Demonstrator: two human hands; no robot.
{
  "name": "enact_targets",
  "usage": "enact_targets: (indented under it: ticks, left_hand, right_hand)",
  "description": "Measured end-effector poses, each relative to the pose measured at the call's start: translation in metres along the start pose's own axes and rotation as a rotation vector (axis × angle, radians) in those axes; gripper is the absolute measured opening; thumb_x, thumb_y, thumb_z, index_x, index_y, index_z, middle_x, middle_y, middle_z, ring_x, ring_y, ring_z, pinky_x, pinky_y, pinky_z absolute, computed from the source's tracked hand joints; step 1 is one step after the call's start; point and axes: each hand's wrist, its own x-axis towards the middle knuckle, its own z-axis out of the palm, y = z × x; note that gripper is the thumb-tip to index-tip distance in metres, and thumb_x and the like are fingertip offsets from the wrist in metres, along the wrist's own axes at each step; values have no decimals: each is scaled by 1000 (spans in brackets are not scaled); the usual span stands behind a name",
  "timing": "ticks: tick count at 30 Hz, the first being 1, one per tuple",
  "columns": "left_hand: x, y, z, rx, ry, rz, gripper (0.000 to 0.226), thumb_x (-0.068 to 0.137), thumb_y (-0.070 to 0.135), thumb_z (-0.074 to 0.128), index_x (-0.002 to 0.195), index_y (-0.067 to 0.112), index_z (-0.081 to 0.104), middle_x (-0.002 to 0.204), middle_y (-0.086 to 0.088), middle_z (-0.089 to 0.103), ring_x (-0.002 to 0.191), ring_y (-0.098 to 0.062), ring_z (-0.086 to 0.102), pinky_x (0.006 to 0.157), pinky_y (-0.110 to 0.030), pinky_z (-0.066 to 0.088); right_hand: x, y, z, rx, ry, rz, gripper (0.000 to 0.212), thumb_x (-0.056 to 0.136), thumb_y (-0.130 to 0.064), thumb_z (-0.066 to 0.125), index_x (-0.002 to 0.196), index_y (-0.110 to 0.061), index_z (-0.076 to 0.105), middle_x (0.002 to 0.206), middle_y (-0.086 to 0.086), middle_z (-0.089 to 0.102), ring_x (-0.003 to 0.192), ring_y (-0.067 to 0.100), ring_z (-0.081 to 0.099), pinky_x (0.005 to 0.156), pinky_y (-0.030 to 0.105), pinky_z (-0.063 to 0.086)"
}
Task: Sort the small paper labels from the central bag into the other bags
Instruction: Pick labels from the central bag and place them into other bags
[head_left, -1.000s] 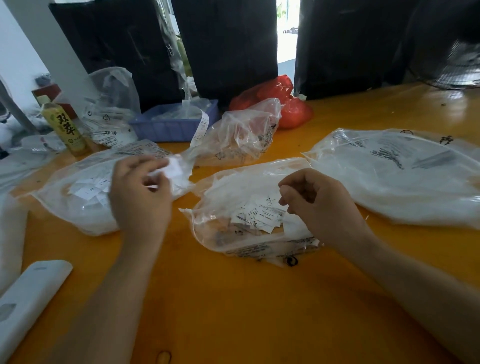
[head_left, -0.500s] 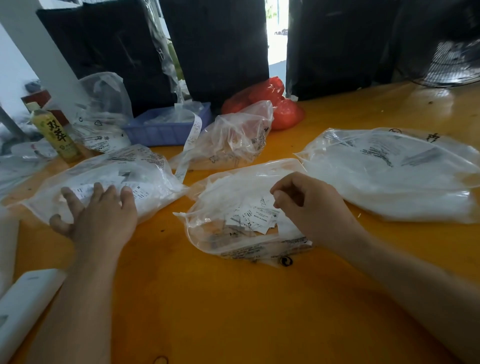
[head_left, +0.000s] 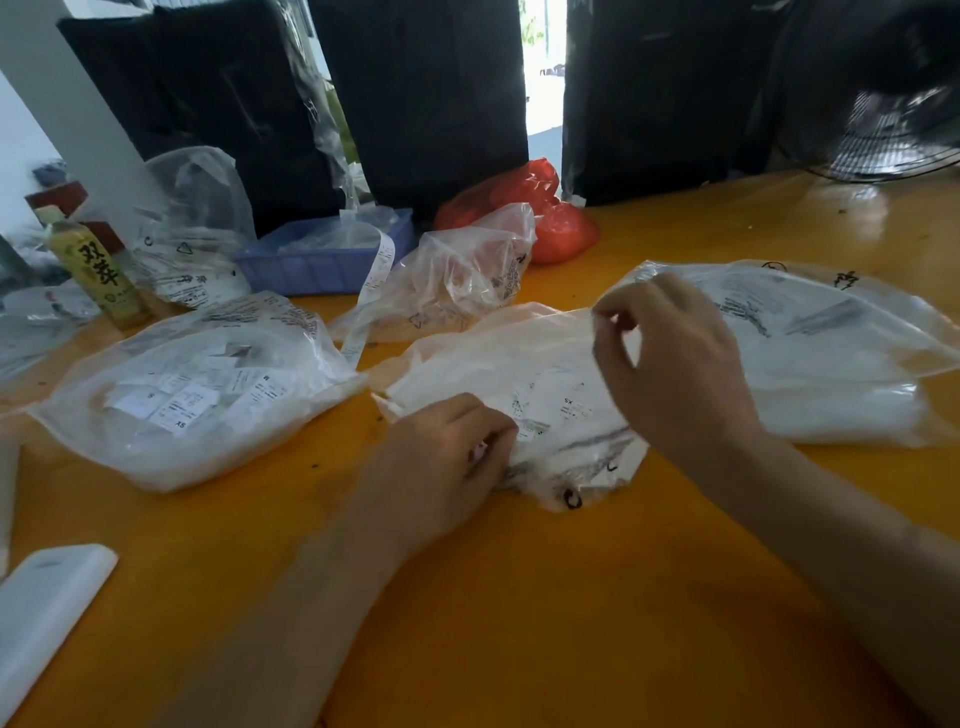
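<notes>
The central clear plastic bag (head_left: 524, 374) lies on the orange table with small white paper labels (head_left: 569, 408) showing through it. My left hand (head_left: 447, 462) grips the bag's near left edge with curled fingers. My right hand (head_left: 670, 364) pinches the bag's upper film between thumb and forefinger and lifts it. A clear bag holding several labels (head_left: 192, 395) lies to the left. A larger flat clear bag (head_left: 831, 358) lies to the right. A crumpled clear bag (head_left: 457, 275) sits behind the central one.
A blue tray (head_left: 311, 265), a red plastic bag (head_left: 545, 218), a green-tea bottle (head_left: 98, 275) and another clear bag (head_left: 192, 234) stand along the back. A white flat object (head_left: 41, 608) lies at the near left. A fan (head_left: 883, 104) is at the back right.
My left hand left the left bag and came over to the central bag's near edge. My right hand rose from the labels and now pinches the bag's film higher up.
</notes>
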Motion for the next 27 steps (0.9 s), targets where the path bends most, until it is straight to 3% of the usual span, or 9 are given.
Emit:
enact_targets:
  ticks: [3, 5, 8, 12, 15, 20, 24, 27]
  left_hand:
    - [-3, 3, 3, 23, -86, -36, 19, 105, 31, 63, 111, 21, 78, 104, 6, 73, 91, -10, 65, 73, -32, 59]
    - [-3, 5, 3, 25, -108, -51, 23, 107, 34, 58, 111, 22, 77, 102, 6, 74, 94, -13, 64, 78, -35, 57]
    - [-1, 10, -1, 49, -112, -145, 35, 110, 40, 45, 117, 23, 74, 97, 4, 75, 88, -14, 63, 81, -37, 54]
    - [1, 13, -6, 78, -169, -244, 55, 106, 55, 25, 125, 26, 68, 82, 0, 74, 69, -19, 68, 69, -43, 56]
    - [1, 13, -10, 57, -139, -246, 42, 109, 48, 37, 123, 26, 70, 81, 2, 75, 67, -18, 68, 68, -42, 57]
    - [1, 13, -12, 20, -31, -245, 24, 108, 35, 55, 115, 24, 76, 95, 10, 76, 80, -6, 66, 71, -27, 56]
    - [1, 12, -13, 6, 20, -240, 19, 107, 26, 59, 109, 19, 77, 93, 9, 76, 80, -6, 66, 70, -24, 54]
    - [1, 11, -13, -7, 28, -246, 18, 107, 25, 60, 108, 19, 77, 91, 9, 76, 76, -5, 65, 68, -22, 53]
  right_hand:
    - [15, 18, -11, 14, 119, 131, 14, 103, -20, 54, 112, -12, 62, 112, 2, 52, 95, 17, 50, 84, 32, 41]
    - [22, 38, -16, -135, -19, 234, 19, 105, -20, 49, 113, -11, 63, 114, 5, 55, 95, 22, 53, 84, 37, 45]
    - [25, 60, -21, -488, -317, 330, 24, 98, -3, 53, 115, -6, 69, 119, 17, 60, 99, 36, 61, 82, 43, 52]
    - [21, 65, -18, -591, -509, 335, 31, 92, 5, 49, 110, -7, 72, 112, 18, 68, 100, 37, 65, 77, 38, 54]
    - [21, 67, -15, -564, -446, 316, 27, 92, 6, 50, 104, -5, 71, 103, 18, 69, 93, 37, 65, 78, 43, 58]
    - [25, 69, -14, -579, -321, 223, 20, 95, 3, 53, 107, -4, 67, 96, 18, 70, 87, 37, 67, 72, 43, 57]
    - [23, 70, -17, -559, -360, 285, 21, 89, 12, 45, 82, -6, 53, 80, 17, 58, 76, 36, 59, 63, 39, 46]
    - [22, 69, -21, -612, -456, 321, 30, 88, 12, 46, 65, -9, 44, 70, 11, 49, 74, 34, 58, 62, 37, 47]
